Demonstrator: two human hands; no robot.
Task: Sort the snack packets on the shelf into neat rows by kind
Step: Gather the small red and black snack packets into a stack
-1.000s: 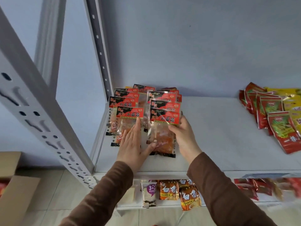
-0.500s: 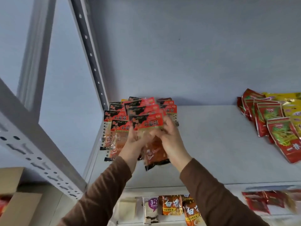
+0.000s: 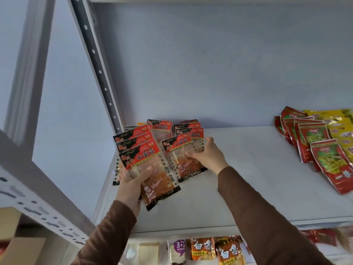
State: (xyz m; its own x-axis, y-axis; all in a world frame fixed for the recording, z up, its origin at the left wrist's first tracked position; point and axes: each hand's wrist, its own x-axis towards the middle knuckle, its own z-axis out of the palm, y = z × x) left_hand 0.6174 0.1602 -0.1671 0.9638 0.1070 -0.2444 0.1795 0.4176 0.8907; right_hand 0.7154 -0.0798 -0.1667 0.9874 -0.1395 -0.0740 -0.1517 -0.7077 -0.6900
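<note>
My left hand [image 3: 133, 183] grips a fanned stack of red-and-black snack packets [image 3: 141, 150] lifted above the white shelf [image 3: 248, 188] at its left end. My right hand [image 3: 207, 156] holds a second stack of the same red-and-black packets [image 3: 181, 148] just to the right, its lower edge near the shelf. A few more packets of this kind [image 3: 160, 126] lie behind, against the back wall. At the shelf's right end lies a row of red-and-green packets [image 3: 328, 159] with yellow packets [image 3: 338, 121] beyond them.
A grey perforated upright [image 3: 99, 73] stands at the shelf's left rear corner, and another slanted beam [image 3: 34, 203] crosses the lower left. The lower shelf holds orange packets [image 3: 215, 249] and a white-purple packet [image 3: 178, 249]. Cardboard boxes [image 3: 17, 245] sit on the floor at left.
Both hands gathered the red-and-black packets from flat on the shelf into one bundle, then split it into two stacks, one per hand. The view has tilted upward.
</note>
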